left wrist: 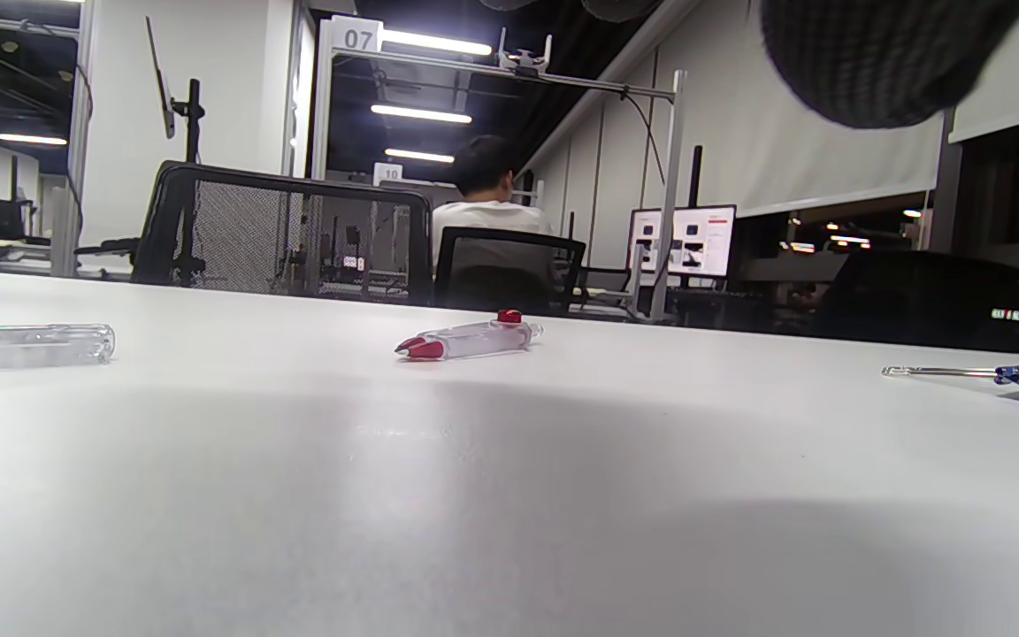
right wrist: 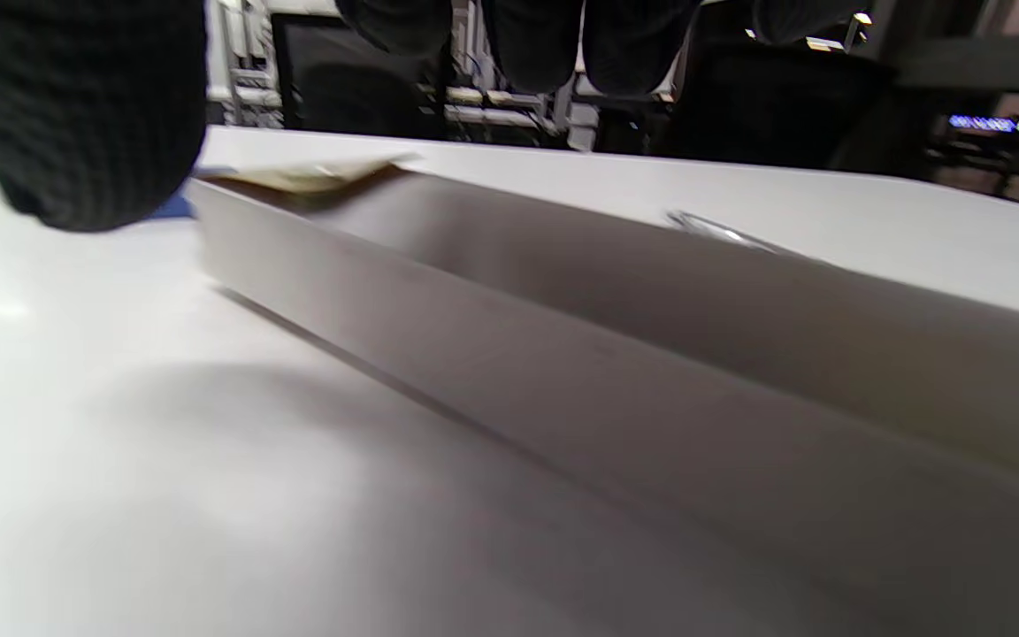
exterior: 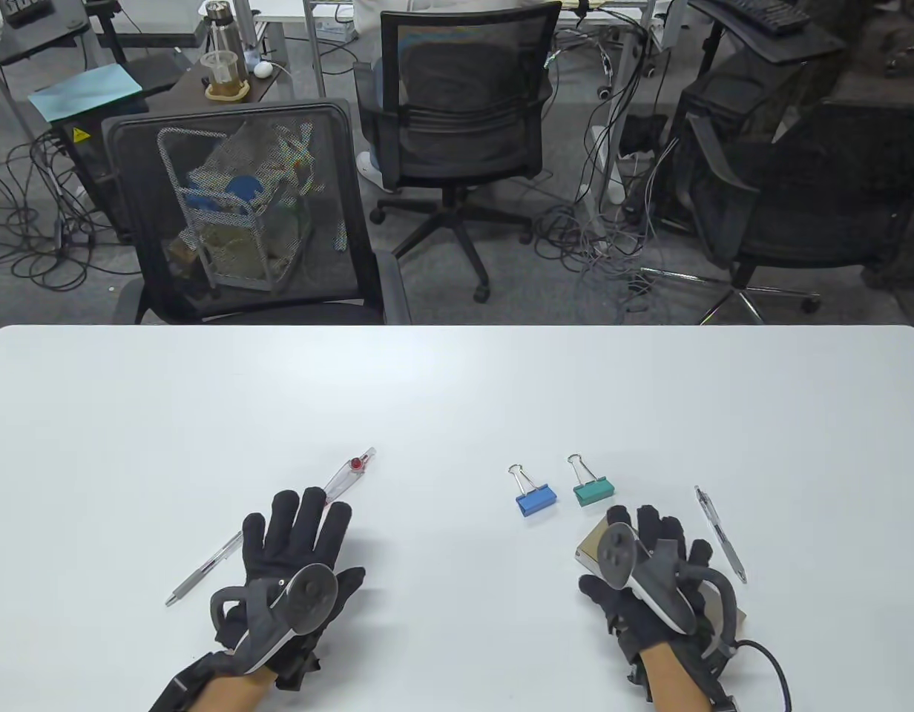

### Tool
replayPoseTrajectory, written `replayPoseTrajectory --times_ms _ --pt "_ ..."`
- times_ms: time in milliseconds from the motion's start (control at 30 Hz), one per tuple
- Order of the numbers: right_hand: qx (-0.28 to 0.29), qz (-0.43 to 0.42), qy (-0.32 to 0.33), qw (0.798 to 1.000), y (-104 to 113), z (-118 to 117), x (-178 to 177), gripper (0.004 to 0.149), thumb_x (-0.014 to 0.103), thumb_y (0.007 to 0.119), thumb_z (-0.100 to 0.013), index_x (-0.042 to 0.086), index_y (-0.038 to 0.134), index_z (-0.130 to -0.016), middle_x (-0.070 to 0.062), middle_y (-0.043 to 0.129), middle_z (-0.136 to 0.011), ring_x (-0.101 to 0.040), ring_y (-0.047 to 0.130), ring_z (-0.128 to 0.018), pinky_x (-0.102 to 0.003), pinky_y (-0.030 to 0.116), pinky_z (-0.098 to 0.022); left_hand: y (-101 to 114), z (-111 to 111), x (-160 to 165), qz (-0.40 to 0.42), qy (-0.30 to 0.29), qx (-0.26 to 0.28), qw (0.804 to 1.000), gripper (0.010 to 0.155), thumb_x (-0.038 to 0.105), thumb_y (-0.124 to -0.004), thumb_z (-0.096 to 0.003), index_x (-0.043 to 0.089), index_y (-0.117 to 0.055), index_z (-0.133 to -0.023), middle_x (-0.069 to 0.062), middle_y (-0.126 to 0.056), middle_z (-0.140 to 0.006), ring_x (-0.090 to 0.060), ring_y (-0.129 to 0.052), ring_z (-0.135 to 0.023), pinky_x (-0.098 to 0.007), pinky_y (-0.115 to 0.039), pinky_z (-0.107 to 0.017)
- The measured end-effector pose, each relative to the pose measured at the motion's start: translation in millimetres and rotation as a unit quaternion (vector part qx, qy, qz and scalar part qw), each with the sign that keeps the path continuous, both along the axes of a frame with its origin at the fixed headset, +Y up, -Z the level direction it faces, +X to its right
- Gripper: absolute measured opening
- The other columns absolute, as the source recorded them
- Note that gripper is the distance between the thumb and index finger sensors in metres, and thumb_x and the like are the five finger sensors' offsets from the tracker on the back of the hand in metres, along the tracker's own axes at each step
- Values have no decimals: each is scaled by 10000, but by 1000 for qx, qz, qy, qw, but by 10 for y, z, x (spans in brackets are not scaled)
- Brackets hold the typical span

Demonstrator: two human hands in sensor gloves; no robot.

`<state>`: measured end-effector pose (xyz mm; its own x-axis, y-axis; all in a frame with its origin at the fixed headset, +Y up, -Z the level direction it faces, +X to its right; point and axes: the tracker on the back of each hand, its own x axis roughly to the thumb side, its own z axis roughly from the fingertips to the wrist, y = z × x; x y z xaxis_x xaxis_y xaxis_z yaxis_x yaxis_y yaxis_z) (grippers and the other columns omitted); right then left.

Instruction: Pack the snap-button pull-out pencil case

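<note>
White table (exterior: 457, 386); right hand (exterior: 650, 571) covers pencil case (exterior: 594, 547).

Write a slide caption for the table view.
Gloved left hand lies flat between two pens; right hand rests on the pencil case near two binder clips.

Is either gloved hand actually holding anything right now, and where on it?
The right hand rests on the pencil case, covering most of it; a true grip cannot be told. The left hand lies flat on the table, holding nothing.
</note>
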<state>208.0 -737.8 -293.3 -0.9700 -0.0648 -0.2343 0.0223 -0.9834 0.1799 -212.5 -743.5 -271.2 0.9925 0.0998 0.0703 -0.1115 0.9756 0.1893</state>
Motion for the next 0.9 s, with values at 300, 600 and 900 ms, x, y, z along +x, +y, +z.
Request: replayPoseTrajectory --times_ms 300,600,900 --pt "-32 -7 -26 999 -214 5 270 914 623 844 -322 337 413 -1077 -45 571 -1155 -364 646 -1027 -648 493 -746 7 -7 3 -1 -1 -9 1000 874 668 -743 -332 503 -338 -1089 145 -234 -1232 -249 -202 -1224 -621 -211 -871" --pt "-18 -7 -7 1000 -201 13 200 904 625 840 -320 327 436 -1073 -47 592 -1140 -362 670 -1004 -628 538 -743 4 -19 -2 1 -1 -7 1000 874 670 -740 -332 502 -337 -1090 146 -239 -1233 -249 -204 -1224 -620 -213 -871" --pt "37 -34 138 989 -17 -6 -867 905 632 838 -316 346 434 -1074 -21 579 -1148 -346 662 -1011 -620 545 -750 -6 -13 14 -6 -5 -7 1000 873 673 -739 -331 503 -341 -1089 145 -247 -1232 -249 -212 -1224 -621 -219 -870"
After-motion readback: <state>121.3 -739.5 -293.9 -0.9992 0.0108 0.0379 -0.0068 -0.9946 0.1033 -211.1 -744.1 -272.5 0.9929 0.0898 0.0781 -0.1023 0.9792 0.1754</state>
